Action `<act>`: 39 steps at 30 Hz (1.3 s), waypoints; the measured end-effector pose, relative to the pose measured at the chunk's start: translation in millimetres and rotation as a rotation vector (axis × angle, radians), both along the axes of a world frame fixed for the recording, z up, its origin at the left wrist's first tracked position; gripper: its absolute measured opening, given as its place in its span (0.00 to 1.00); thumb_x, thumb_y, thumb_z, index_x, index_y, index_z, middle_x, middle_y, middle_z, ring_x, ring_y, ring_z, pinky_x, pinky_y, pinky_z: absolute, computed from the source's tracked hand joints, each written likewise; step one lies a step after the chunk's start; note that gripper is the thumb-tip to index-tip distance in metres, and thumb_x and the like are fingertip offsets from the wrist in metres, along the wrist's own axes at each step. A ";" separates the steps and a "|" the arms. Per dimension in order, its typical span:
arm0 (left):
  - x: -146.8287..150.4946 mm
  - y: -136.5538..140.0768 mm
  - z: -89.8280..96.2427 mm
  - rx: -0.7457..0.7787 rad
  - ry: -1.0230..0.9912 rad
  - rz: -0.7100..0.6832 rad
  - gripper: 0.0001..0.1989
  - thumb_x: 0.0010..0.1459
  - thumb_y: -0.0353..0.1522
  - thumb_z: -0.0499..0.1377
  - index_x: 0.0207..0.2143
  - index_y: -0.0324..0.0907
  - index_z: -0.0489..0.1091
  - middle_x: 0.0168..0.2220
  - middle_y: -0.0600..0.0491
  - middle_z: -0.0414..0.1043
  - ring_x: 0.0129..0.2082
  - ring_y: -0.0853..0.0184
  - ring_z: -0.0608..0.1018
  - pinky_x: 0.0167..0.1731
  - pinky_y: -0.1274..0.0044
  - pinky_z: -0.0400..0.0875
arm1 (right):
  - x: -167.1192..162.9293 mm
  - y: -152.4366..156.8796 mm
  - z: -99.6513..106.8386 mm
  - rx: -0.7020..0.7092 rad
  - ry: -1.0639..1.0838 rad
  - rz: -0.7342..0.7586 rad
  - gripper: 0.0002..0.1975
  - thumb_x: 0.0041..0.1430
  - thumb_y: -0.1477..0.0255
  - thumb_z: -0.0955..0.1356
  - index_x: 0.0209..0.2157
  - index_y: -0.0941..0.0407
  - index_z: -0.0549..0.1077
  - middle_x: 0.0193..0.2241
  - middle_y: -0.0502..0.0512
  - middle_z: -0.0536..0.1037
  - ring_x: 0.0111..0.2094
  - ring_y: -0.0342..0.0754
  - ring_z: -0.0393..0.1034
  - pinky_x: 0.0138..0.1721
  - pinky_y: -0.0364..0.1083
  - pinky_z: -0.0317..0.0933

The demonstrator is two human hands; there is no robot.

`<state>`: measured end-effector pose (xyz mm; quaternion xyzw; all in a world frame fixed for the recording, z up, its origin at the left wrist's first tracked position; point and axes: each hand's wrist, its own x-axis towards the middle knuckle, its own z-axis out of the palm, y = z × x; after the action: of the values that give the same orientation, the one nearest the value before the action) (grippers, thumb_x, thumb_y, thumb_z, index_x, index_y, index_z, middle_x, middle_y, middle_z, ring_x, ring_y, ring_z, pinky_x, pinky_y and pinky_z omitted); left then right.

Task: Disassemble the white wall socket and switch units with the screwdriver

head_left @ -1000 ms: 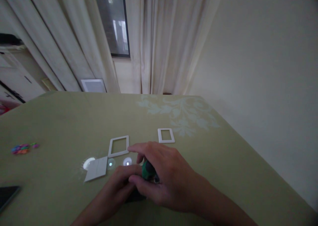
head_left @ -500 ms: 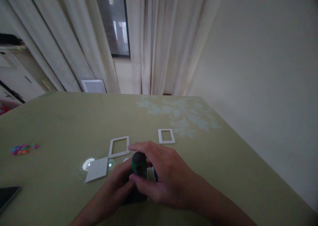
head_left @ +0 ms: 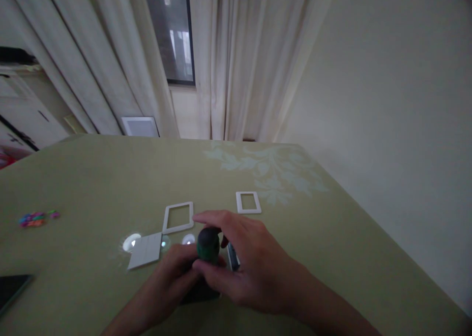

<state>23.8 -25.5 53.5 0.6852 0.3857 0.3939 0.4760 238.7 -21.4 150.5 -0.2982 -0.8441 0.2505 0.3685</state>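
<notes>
A screwdriver with a black and green handle (head_left: 208,246) stands roughly upright near the table's front, its handle end toward me. My right hand (head_left: 254,262) curls around the handle, thumb against its near side and index finger stretched past it. Close on the left, my left hand (head_left: 177,269) is closed low beside the handle; what its fingers grip is hidden. A dark flat object (head_left: 201,292) lies beneath the hands, mostly covered. Between the right thumb and fingers shows part of a dark, light-edged piece (head_left: 233,257). The screwdriver's tip is out of sight.
On the green table (head_left: 121,173) lie a larger white frame (head_left: 166,220), a smaller white frame (head_left: 249,211) and a white plate (head_left: 145,251). Small colourful pieces (head_left: 35,219) sit at left, above a dark flat device (head_left: 13,289). Curtains (head_left: 250,55) hang behind.
My right-hand fingers have shifted slightly around the screwdriver handle, and more of the dark, light-edged piece shows beside it. The whole view has moved a little.
</notes>
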 end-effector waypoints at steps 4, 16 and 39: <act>10.9 -0.1 2.4 -0.002 -0.079 0.079 0.04 0.61 0.36 0.69 0.36 0.48 0.85 0.33 0.56 0.87 0.33 0.61 0.84 0.36 0.77 0.79 | -1.4 1.1 -2.5 0.002 -0.018 0.011 0.29 0.65 0.69 0.78 0.64 0.56 0.70 0.57 0.58 0.82 0.55 0.49 0.79 0.63 0.45 0.68; -52.8 14.5 -20.4 0.092 0.303 0.111 0.12 0.70 0.40 0.64 0.54 0.54 0.80 0.52 0.52 0.83 0.47 0.59 0.83 0.48 0.72 0.78 | 8.6 3.3 2.4 0.025 0.165 -0.143 0.23 0.69 0.68 0.77 0.61 0.51 0.72 0.46 0.52 0.84 0.43 0.46 0.81 0.51 0.45 0.74; -35.7 8.4 -13.6 -0.140 0.323 -0.063 0.13 0.72 0.41 0.58 0.49 0.48 0.80 0.45 0.51 0.82 0.44 0.57 0.81 0.50 0.68 0.75 | -10.9 9.7 -20.1 -0.016 0.103 0.000 0.25 0.73 0.67 0.73 0.67 0.53 0.68 0.50 0.57 0.84 0.46 0.48 0.81 0.56 0.49 0.74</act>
<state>-11.9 -17.0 39.9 0.7164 0.4621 0.2358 0.4665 227.8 -11.7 130.4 -0.2878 -0.8220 0.2725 0.4089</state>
